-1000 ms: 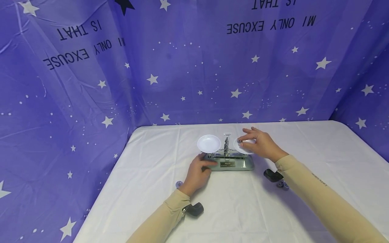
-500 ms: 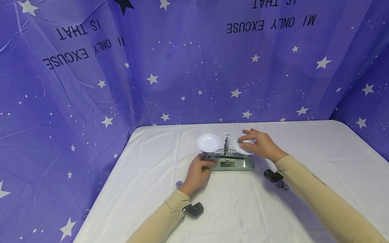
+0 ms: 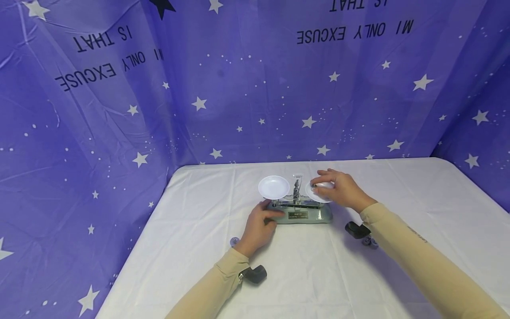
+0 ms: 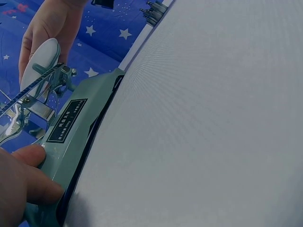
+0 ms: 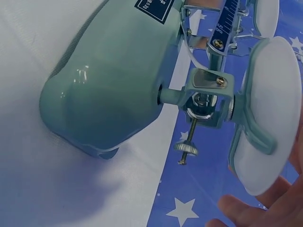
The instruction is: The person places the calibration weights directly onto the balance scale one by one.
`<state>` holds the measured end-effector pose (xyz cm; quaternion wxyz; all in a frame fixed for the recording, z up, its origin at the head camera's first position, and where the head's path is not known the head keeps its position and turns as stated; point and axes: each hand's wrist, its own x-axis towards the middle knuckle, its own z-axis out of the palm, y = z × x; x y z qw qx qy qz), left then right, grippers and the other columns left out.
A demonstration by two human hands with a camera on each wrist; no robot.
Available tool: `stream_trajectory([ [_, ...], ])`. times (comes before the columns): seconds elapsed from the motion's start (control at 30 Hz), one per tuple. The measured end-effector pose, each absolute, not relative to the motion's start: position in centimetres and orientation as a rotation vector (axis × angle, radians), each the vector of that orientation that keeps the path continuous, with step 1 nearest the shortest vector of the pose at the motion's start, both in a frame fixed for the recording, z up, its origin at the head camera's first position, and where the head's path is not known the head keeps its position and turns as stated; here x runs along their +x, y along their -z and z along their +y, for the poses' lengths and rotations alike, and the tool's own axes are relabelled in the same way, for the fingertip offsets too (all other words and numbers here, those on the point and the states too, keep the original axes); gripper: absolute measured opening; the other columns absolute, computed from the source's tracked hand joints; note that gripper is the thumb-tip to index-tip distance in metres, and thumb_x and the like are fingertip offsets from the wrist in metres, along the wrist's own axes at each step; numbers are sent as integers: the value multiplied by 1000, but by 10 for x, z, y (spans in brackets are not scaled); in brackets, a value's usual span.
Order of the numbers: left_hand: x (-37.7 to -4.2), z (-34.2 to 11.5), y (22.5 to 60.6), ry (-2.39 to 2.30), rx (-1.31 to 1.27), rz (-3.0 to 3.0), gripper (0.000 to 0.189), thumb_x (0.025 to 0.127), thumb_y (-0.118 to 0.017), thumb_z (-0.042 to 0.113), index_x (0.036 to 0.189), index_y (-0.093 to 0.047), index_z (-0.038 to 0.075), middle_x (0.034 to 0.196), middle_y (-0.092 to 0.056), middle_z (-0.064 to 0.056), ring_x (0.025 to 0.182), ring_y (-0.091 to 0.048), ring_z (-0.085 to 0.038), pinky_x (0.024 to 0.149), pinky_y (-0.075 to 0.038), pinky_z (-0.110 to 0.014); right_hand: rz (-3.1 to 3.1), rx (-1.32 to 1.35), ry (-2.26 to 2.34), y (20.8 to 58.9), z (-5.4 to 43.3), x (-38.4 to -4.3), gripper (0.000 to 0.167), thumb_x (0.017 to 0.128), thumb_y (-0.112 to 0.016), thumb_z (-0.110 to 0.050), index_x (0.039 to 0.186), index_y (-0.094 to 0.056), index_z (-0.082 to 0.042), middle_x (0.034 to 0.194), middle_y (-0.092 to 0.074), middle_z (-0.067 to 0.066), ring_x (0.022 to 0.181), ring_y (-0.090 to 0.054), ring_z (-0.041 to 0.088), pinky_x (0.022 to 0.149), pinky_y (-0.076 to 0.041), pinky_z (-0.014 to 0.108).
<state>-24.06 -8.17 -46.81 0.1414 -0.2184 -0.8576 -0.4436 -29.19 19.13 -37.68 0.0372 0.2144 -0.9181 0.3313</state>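
A green balance scale (image 3: 314, 216) with two white pans stands on the white cloth in the head view. My left hand (image 3: 259, 230) holds the left end of its base, and the left wrist view shows two digits (image 4: 45, 187) lying against the base front. Over the right pan (image 3: 325, 197), my right hand (image 3: 342, 191) pinches a small metal weight (image 3: 313, 186) between thumb and finger. Whether the weight touches the pan, I cannot tell. The left pan (image 3: 274, 188) holds nothing and sits slightly higher. In the right wrist view, the pan (image 5: 272, 118) hides the weight and some fingers.
Several small metal weights (image 3: 368, 242) stand right of the scale, partly hidden by the right wrist's black camera (image 3: 357, 230). Another small metal piece (image 3: 234, 241) lies beside the left wrist. A purple starry curtain (image 3: 255, 88) hangs behind the table.
The left pan has risen slightly and the beam tips a little down to the right. Both hands stay almost where they were.
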Motion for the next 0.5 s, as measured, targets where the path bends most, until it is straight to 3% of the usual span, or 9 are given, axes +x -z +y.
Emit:
stream_trajectory([
  [0.17,-241,-81,469,1274,-645,-2464,36,74,-58,-8,100,-80,3,143,-57,-28,136,-53,-45,116,-42,-56,-2846,616,-1001,372,199,-288,36,92,-73,-19,126,-71,-6,150,-53,24,147,-36,50,118,-32,67],
  [0.5,-240,-81,468,1266,-635,-2474,36,74,-58,-9,100,-80,3,144,-57,-28,136,-53,-45,115,-42,-57,-2863,496,-920,365,233,-264,40,94,-71,-27,130,-69,-9,151,-53,21,143,-42,49,91,-51,51],
])
